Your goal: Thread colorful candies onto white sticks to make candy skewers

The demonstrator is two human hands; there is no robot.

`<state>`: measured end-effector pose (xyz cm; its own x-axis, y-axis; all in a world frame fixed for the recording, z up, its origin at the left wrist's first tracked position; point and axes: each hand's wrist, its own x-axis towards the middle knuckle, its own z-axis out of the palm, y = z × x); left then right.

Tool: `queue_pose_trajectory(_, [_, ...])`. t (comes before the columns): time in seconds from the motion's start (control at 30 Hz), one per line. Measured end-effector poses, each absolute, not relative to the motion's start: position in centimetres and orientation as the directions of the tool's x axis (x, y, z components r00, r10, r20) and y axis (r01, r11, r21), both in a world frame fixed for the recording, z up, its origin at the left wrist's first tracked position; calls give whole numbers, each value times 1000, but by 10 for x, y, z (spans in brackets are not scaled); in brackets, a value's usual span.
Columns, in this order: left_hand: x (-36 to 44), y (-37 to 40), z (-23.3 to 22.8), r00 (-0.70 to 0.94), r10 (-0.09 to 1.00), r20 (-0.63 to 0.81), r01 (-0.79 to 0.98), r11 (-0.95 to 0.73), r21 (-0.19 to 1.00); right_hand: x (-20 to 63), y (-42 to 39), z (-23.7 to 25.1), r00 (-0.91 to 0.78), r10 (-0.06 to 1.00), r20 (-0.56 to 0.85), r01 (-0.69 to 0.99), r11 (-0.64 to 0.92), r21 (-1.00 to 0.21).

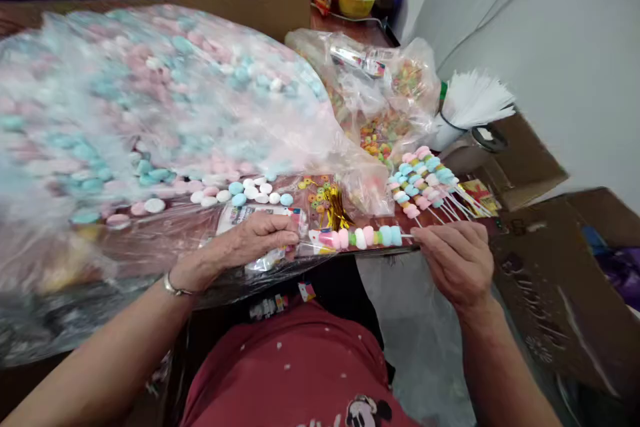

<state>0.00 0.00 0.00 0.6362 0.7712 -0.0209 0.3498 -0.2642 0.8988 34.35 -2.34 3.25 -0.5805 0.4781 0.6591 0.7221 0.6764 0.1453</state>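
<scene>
A marshmallow skewer [367, 237] with pink, white, blue and green pieces lies level along the table's front edge. My right hand [457, 260] pinches its white stick at the right end. At the other end, a small clear printed bag [320, 240] covers the tip, and my left hand [263, 238] is closed on the bag's far end. Under and behind that hand lie more printed bags [240, 215]. Gold twist ties [336, 208] sit just behind the skewer. Several finished skewers [425, 180] are stacked behind my right hand.
A huge clear bag of pastel marshmallows [200, 93] fills the left. Loose marshmallows [261, 197] lie before it. Bags of gummy rings [385, 137], a container of white sticks [450, 127] and a lidded jar [480, 147] stand behind. Cardboard boxes [545, 287] are at right.
</scene>
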Motion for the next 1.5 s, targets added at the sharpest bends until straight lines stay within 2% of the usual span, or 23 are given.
queue_pose_trajectory(0.3, [2,3,9,680,733,-17,344,-298,890,330,-26,25,-550,571,609,700,714,-38])
queue_pose_trajectory(0.4, [5,1,13,705,704,-80,385,-286,877,322,-26,18,-537,578,615,685,724,-82])
queue_pose_trajectory(0.53, [13,-5,20,764,616,-190,426,-260,866,315,-25,13,-534,574,621,675,732,-96])
queue_pose_trajectory(0.73, [23,-7,24,776,615,-140,388,-290,875,305,-29,11,-610,573,547,637,765,-91])
queue_pose_trajectory(0.9, [29,-10,19,805,564,-185,428,-335,840,289,-45,-5,-598,648,471,661,732,-169])
queue_pose_trajectory(0.97, [31,-16,22,747,646,-158,490,-374,788,286,-53,-14,-543,697,468,676,694,-247])
queue_pose_trajectory(1.0, [32,-20,26,693,715,-92,518,-406,753,284,-56,-18,-501,729,466,682,664,-305])
queue_pose_trajectory(1.07, [32,-33,39,549,825,134,563,-484,670,282,-63,-25,-386,805,451,687,577,-442])
queue_pose_trajectory(1.1, [31,-41,47,478,837,266,576,-527,625,281,-67,-28,-323,840,437,680,527,-509])
queue_pose_trajectory(1.17, [27,-61,65,402,788,467,568,-615,547,277,-72,-34,-210,891,403,650,435,-623])
queue_pose_trajectory(1.2, [25,-72,71,421,764,489,562,-643,521,275,-74,-37,-166,908,385,630,398,-667])
queue_pose_trajectory(1.23, [22,-82,74,466,733,497,528,-680,508,273,-76,-40,-132,921,367,613,367,-700])
queue_pose_trajectory(1.3, [20,-97,70,441,762,474,477,-646,596,270,-79,-44,-79,939,335,588,315,-745])
queue_pose_trajectory(1.33, [21,-100,62,351,830,433,467,-556,688,268,-80,-46,-57,942,330,582,300,-756])
queue_pose_trajectory(1.37, [24,-100,53,143,905,401,441,-421,793,267,-81,-48,-42,942,332,581,293,-759])
queue_pose_trajectory(1.4, [27,-96,42,-65,948,310,344,-270,899,265,-81,-49,-37,940,339,585,295,-755])
queue_pose_trajectory(1.43, [32,-91,32,-186,970,156,161,-126,979,264,-82,-50,-38,934,355,594,306,-744])
queue_pose_trajectory(1.5, [42,-74,18,-280,960,-16,-200,-42,979,259,-82,-50,-66,915,398,620,350,-702])
